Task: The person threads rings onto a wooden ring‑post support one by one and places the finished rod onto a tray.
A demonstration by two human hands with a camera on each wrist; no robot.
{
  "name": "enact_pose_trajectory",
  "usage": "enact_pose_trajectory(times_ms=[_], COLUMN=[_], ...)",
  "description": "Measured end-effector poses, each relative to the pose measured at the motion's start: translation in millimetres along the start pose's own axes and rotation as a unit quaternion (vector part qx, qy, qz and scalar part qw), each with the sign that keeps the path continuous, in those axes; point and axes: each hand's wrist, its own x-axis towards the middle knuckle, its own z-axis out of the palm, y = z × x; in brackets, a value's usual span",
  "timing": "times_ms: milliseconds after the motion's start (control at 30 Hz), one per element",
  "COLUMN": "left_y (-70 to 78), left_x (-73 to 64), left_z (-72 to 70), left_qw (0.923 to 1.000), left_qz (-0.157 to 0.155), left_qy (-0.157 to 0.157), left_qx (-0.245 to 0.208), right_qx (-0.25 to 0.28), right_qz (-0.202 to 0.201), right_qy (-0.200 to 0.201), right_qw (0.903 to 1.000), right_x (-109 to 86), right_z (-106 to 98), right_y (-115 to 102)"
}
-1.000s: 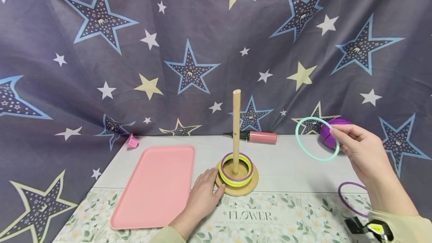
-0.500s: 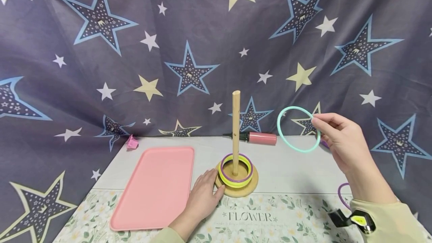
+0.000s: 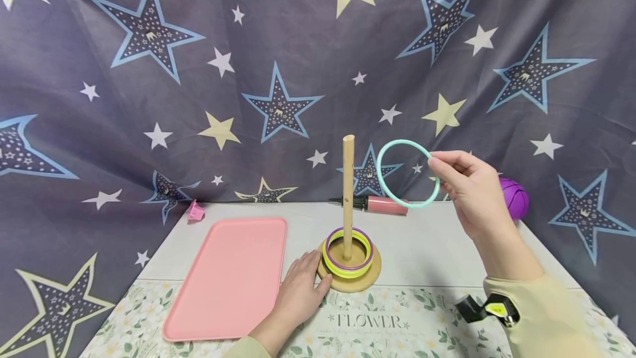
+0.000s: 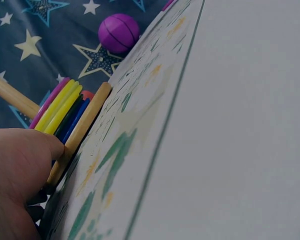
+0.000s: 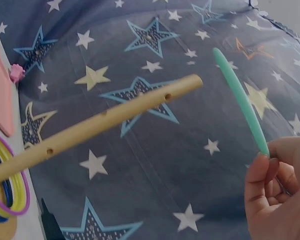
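Note:
A wooden post (image 3: 348, 181) stands upright on a round wooden base (image 3: 349, 285). Stacked around its foot are a purple ring, yellow rings (image 4: 64, 107), and dark and blue rings below them. My left hand (image 3: 300, 291) rests flat beside the base, fingertips and thumb touching its left edge. In my right hand (image 3: 467, 192) a turquoise ring (image 3: 380, 171) is pinched between thumb and fingers, raised to the right of the post near its top. The right wrist view shows this turquoise ring (image 5: 240, 97) almost edge-on, apart from the post's tip.
A pink tray (image 3: 228, 280) lies left of the left hand. Against the star-patterned curtain are a pink hand pump (image 3: 386, 205), a small pink object (image 3: 195, 211) and a purple ball (image 3: 515, 199) behind the right forearm. A floral cloth covers the table's front.
My right hand has carried the turquoise ring leftward and upward toward the post. The purple ring lying at the right is now out of sight behind the arm. My left hand has stayed put.

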Motion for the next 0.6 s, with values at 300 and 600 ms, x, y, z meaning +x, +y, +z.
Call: enact_pose_trajectory(times_ms=[300, 600], left_y=[-0.5, -0.5], left_x=[0.3, 0.8], left_z=[0.7, 1.4], left_qw=[1.0, 1.0], left_qz=[-0.003, -0.007], left_qy=[-0.002, -0.002], left_qx=[0.0, -0.007], right_qx=[-0.009, -0.028], right_qz=[0.002, 0.002], right_qy=[0.02, 0.027], right_qw=[0.9997, 0.9993], right_x=[12.0, 19.9], right_z=[35.4, 60.1], right_y=[4.2, 11.6])
